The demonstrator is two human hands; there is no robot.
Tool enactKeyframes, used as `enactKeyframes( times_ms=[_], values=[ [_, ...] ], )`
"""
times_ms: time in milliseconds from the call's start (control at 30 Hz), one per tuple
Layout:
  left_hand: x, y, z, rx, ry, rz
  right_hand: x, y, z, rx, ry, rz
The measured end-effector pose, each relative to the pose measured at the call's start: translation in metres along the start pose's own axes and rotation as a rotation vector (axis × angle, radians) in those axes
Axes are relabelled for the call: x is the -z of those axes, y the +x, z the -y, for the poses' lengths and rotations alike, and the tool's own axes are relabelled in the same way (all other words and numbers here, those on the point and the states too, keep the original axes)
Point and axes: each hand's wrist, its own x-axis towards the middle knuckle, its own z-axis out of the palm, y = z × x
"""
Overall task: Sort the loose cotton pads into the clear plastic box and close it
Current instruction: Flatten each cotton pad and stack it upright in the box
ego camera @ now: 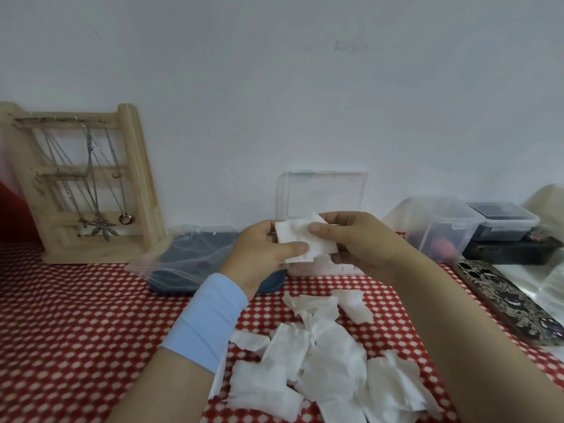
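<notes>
Both hands are raised over the worktop, which is covered in a red cloth with white dots. The left hand and the right hand together hold one white cotton pad. Each hand pinches it, thumb on the near face and fingers curled behind. Whether more than one pad is stacked there I cannot tell.

Just behind the fingers stands the one clear plastic box, open. Its lid is upright against the white wall, and the base is mostly hidden by the hands.

Nearer than the fingers, between the two forearms, lies the pile of loose cotton pads. More than ten white squares show, overlapping and crumpled, so an exact count is not possible. One light blue sleeve wraps the left forearm.

To the left of the fingers, touching the left wrist in this view, one dark blue tray lies under one clear plastic bag. Further left, one wooden rack leans at the wall. Several chains hang from it, with three pendants: a cross, a leaf and a ring.

To the right of the fingers are two clear containers with clip lids, side by side: the nearer container and the farther container, which sits on a dark box. One phone in a dark patterned case lies flat beside the right forearm.
</notes>
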Motion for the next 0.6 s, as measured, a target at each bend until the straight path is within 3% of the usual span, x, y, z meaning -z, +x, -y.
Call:
enactKeyframes(
  times_ms=[200, 400, 500, 600],
  values=[
    [0.006, 0.000, -0.004, 0.042, -0.163, 0.018, 0.008, 0.001, 0.000, -0.067, -0.051, 0.003],
    [0.009, -0.002, -0.005, 0.032, -0.234, -0.099, 0.008, -0.004, 0.009, 0.041, 0.016, 0.005],
    [0.005, -0.005, -0.006, 0.046, -0.243, -0.047, -0.003, -0.008, 0.013, 0.038, -0.113, 0.037],
    [0.002, -0.006, -0.008, 0.049, -0.249, -0.024, -0.012, -0.008, 0.012, 0.018, -0.298, -0.044]
  ],
)
